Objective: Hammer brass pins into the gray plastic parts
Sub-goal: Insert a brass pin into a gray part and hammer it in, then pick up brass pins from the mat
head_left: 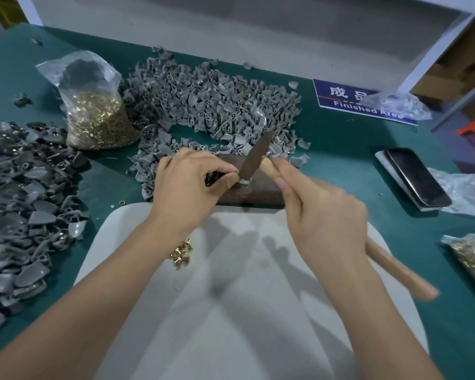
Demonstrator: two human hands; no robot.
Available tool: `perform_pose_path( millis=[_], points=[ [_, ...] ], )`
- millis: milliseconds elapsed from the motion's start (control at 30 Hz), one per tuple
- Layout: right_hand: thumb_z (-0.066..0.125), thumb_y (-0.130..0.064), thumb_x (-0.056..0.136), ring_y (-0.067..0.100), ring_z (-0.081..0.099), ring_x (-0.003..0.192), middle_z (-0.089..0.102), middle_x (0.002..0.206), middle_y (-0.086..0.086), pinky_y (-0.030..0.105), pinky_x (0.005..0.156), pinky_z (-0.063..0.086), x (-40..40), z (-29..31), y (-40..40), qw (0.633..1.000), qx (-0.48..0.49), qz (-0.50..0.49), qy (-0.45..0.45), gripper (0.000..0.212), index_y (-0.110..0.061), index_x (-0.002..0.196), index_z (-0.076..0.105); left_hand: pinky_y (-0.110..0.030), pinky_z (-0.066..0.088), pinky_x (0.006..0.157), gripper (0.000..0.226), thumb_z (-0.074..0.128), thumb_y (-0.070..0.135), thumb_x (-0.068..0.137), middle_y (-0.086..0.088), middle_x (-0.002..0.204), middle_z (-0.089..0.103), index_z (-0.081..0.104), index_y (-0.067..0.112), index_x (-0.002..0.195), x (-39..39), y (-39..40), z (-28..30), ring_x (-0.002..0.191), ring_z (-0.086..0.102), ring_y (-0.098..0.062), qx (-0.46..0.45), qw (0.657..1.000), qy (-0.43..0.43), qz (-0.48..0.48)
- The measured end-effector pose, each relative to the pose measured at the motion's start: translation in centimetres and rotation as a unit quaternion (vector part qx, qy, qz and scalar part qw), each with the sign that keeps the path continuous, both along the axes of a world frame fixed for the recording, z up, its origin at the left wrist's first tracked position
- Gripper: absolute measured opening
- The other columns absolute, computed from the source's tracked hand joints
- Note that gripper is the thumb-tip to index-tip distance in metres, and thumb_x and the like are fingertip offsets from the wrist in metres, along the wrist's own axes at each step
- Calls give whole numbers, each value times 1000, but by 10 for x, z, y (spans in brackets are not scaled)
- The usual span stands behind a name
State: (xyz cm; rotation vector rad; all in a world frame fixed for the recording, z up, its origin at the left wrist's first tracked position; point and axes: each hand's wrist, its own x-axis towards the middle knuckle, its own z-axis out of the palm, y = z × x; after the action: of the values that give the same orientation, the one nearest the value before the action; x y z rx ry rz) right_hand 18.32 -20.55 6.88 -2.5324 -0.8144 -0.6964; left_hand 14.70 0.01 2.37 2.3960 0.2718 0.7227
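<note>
Sign (348,101) text half under bag (395,104)

We see a dark teal table (340,165) under everything, with a pale grey-white mat (231,297) in the lower middle of the frame and a small heap of shiny gold pins (181,255) on it. Matte grey plastic parts (211,102) fill the upper middle, a darker grey pile (19,204) sits at the left edge, and a clear bag (93,105) at upper left shows dull gold inside. The hammer (254,156) has a brown-grey metal head and a light tan wooden handle over a rusty brown block (252,187), while at right lie a blue sign (348,101) with white lettering and a black phone (417,176).
</note>
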Motion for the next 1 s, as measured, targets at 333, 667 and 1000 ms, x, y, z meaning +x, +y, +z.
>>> perform_pose_path(
  millis=[333,667,1000],
  points=[
    [59,-37,101,15,62,71,70,87,-10,36,56,50,-12,-6,-44,997,69,25,2,31,-38,131,67,-37,32,89,9,70,48,91,24,98,70,76,42,94,-1,-2,2,106,55,-11,21,1000,9,4],
    [64,-42,94,15,59,104,68,107,-21,36,91,42,-53,-37,-64,992,32,79,95,24,-33,114,76,-42,36,100,5,68,36,95,19,97,64,73,35,92,-16,-13,24,110,52,-17,-21,998,47,-35],
    [76,-19,91,19,68,84,71,94,-10,31,71,55,-74,8,67,896,219,301,240,11,-26,98,77,-51,44,99,10,74,32,90,24,109,63,71,39,97,-155,6,41,114,55,-9,-63,995,-72,33]
  ],
)
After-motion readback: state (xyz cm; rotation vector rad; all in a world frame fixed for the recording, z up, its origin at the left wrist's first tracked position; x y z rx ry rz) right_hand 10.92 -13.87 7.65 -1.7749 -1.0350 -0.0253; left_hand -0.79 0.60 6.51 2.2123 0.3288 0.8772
